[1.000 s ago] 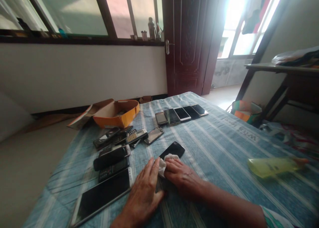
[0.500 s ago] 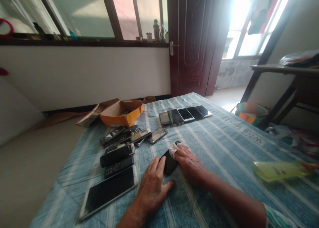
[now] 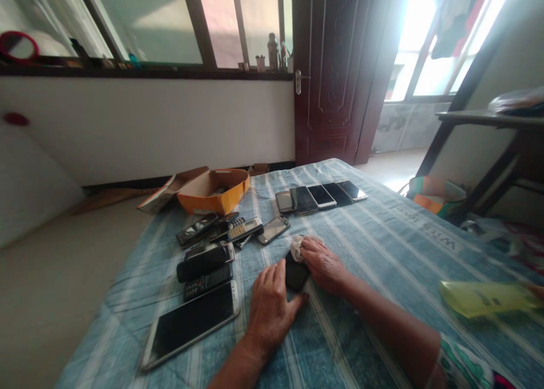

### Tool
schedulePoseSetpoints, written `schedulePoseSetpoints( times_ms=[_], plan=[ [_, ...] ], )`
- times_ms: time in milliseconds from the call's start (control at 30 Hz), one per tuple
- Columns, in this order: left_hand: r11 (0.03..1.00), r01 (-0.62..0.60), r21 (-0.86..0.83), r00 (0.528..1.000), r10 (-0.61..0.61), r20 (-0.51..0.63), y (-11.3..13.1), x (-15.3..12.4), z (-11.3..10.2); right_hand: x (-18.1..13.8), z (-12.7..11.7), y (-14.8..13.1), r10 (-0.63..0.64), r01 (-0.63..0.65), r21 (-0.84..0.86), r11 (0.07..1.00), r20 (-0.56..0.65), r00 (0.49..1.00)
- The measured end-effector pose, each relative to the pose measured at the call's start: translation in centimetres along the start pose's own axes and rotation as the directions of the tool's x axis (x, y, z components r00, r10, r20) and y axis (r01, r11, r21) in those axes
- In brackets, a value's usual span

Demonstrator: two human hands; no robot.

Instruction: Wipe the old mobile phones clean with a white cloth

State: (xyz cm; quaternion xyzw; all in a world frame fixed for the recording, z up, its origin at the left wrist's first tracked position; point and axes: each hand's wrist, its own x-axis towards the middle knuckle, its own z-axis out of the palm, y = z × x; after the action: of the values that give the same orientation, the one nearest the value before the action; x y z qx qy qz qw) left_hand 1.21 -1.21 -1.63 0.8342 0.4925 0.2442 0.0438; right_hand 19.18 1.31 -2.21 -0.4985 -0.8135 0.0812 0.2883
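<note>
A black smartphone point(image 3: 296, 273) lies on the striped blue bedspread point(image 3: 365, 343) between my hands. My left hand point(image 3: 271, 304) grips its near left side, fingers along the left edge and thumb at the lower corner. A crumpled white tissue point(image 3: 297, 248) is bunched under the fingers of my right hand point(image 3: 325, 263), pressed against the phone's upper end. The right fingers cover part of the tissue and the phone's right side. Left of my hands lie a large white-framed phone point(image 3: 193, 324) and a pile of older phones point(image 3: 204, 262), one with a keypad point(image 3: 245, 229).
An open orange cardboard box point(image 3: 212, 202) stands behind the pile. Several phones point(image 3: 322, 196) form a row at the far side of the bed. A silver-edged phone point(image 3: 274, 230) lies nearer. To the right is a yellow translucent sleeve point(image 3: 484, 298); a dark red door point(image 3: 331, 77) stands behind.
The phone has turned more upright in view under my hands. My right hand and the tissue have shifted slightly on its upper end. The whole view has drifted a little.
</note>
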Motion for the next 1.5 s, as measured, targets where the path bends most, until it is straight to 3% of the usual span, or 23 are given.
schedulePoseSetpoints(
  times_ms=[233,500,800,1100,1367,1500],
  plan=[
    [0.996,0.044,0.081,0.996,-0.038,-0.076,0.6,0.4,0.8,-0.1,0.5,-1.9,-0.180,0.178,0.052,0.983,0.032,0.983],
    [0.998,0.039,0.052,0.994,-0.033,-0.108,0.9,0.5,1.0,1.3,0.0,0.3,-0.064,0.065,-0.016,0.998,0.032,0.997],
    [0.997,-0.007,-0.074,0.988,-0.004,-0.153,-0.1,-0.5,0.9,0.5,-0.3,-3.4,-0.304,0.281,0.174,0.944,0.125,0.944],
    [0.997,0.046,-0.067,0.983,-0.057,-0.173,0.1,-0.4,0.9,3.2,0.1,-0.4,-0.186,0.185,0.021,0.983,0.112,0.976],
    [0.996,0.003,-0.086,0.981,-0.020,-0.194,0.5,-0.9,0.3,4.6,0.8,-2.2,-0.294,0.308,-0.047,0.950,0.195,0.936],
    [0.998,0.009,-0.069,0.979,-0.023,-0.202,0.6,-0.9,0.5,5.0,-0.2,-1.2,-0.223,0.251,-0.102,0.963,0.224,0.949]
  ],
)
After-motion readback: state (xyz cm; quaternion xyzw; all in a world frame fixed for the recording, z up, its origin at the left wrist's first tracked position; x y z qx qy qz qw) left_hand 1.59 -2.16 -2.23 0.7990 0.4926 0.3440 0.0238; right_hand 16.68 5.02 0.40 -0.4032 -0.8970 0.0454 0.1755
